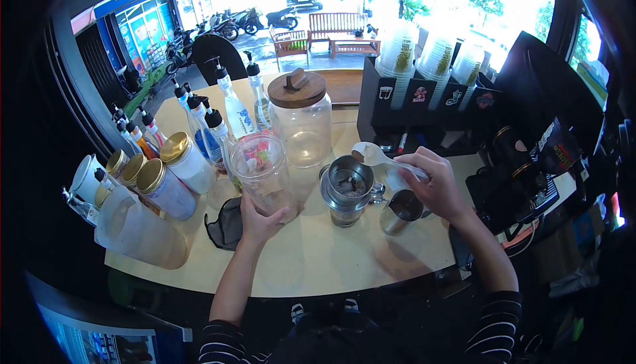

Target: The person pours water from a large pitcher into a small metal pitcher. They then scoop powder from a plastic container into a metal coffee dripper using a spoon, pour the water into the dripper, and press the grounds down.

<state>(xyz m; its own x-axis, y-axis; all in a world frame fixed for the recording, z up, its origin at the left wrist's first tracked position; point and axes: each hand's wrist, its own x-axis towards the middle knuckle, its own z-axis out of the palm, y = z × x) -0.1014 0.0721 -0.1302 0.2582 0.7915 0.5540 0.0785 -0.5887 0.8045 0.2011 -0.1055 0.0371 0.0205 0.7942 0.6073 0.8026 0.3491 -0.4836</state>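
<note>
- Between the two hands, nearer the right, stands a metal filter cup (347, 177), set on top of a glass mug (344, 218) whose handle points toward the right hand
- Just left of the right hand's fingertips is the bowl of a white scoop (382, 156), over the far rim of the filter cup; the bowl shows some brown powder (358, 155), and whether it touches the rim I cannot tell
- The right hand (434, 180) is closed around the scoop's handle, thumb and fingers pinched together on it
- The left hand (260, 223) is curved around the lower part of a clear jar (260, 175), thumb on the near side; its other fingers are mostly hidden, so how firm the hold is I cannot tell
- As for progress, the filter cup is already in place on the mug and dark grounds (351, 186) lie inside it, so I judge the filling partly done
- What seems left is the powder in the scoop, not yet all in the cup; the cup has no lid on, and the jar is open at the top with a little brown matter low inside
- The scoop's long axis runs from the right hand leftward and slightly away from the person, bowl end leading, handle end in the grip
- The filter cup's axis is roughly upright, mouth up; the jar's mouth also faces up above the left hand, its top leaning leftward in the wide view, so a true tilt is hard to tell
- Just below the right hand, a metal pitcher (401, 212) stands near the mug
- Beside the left hand, on its outer side, lies a black mesh piece (224, 226)
</note>
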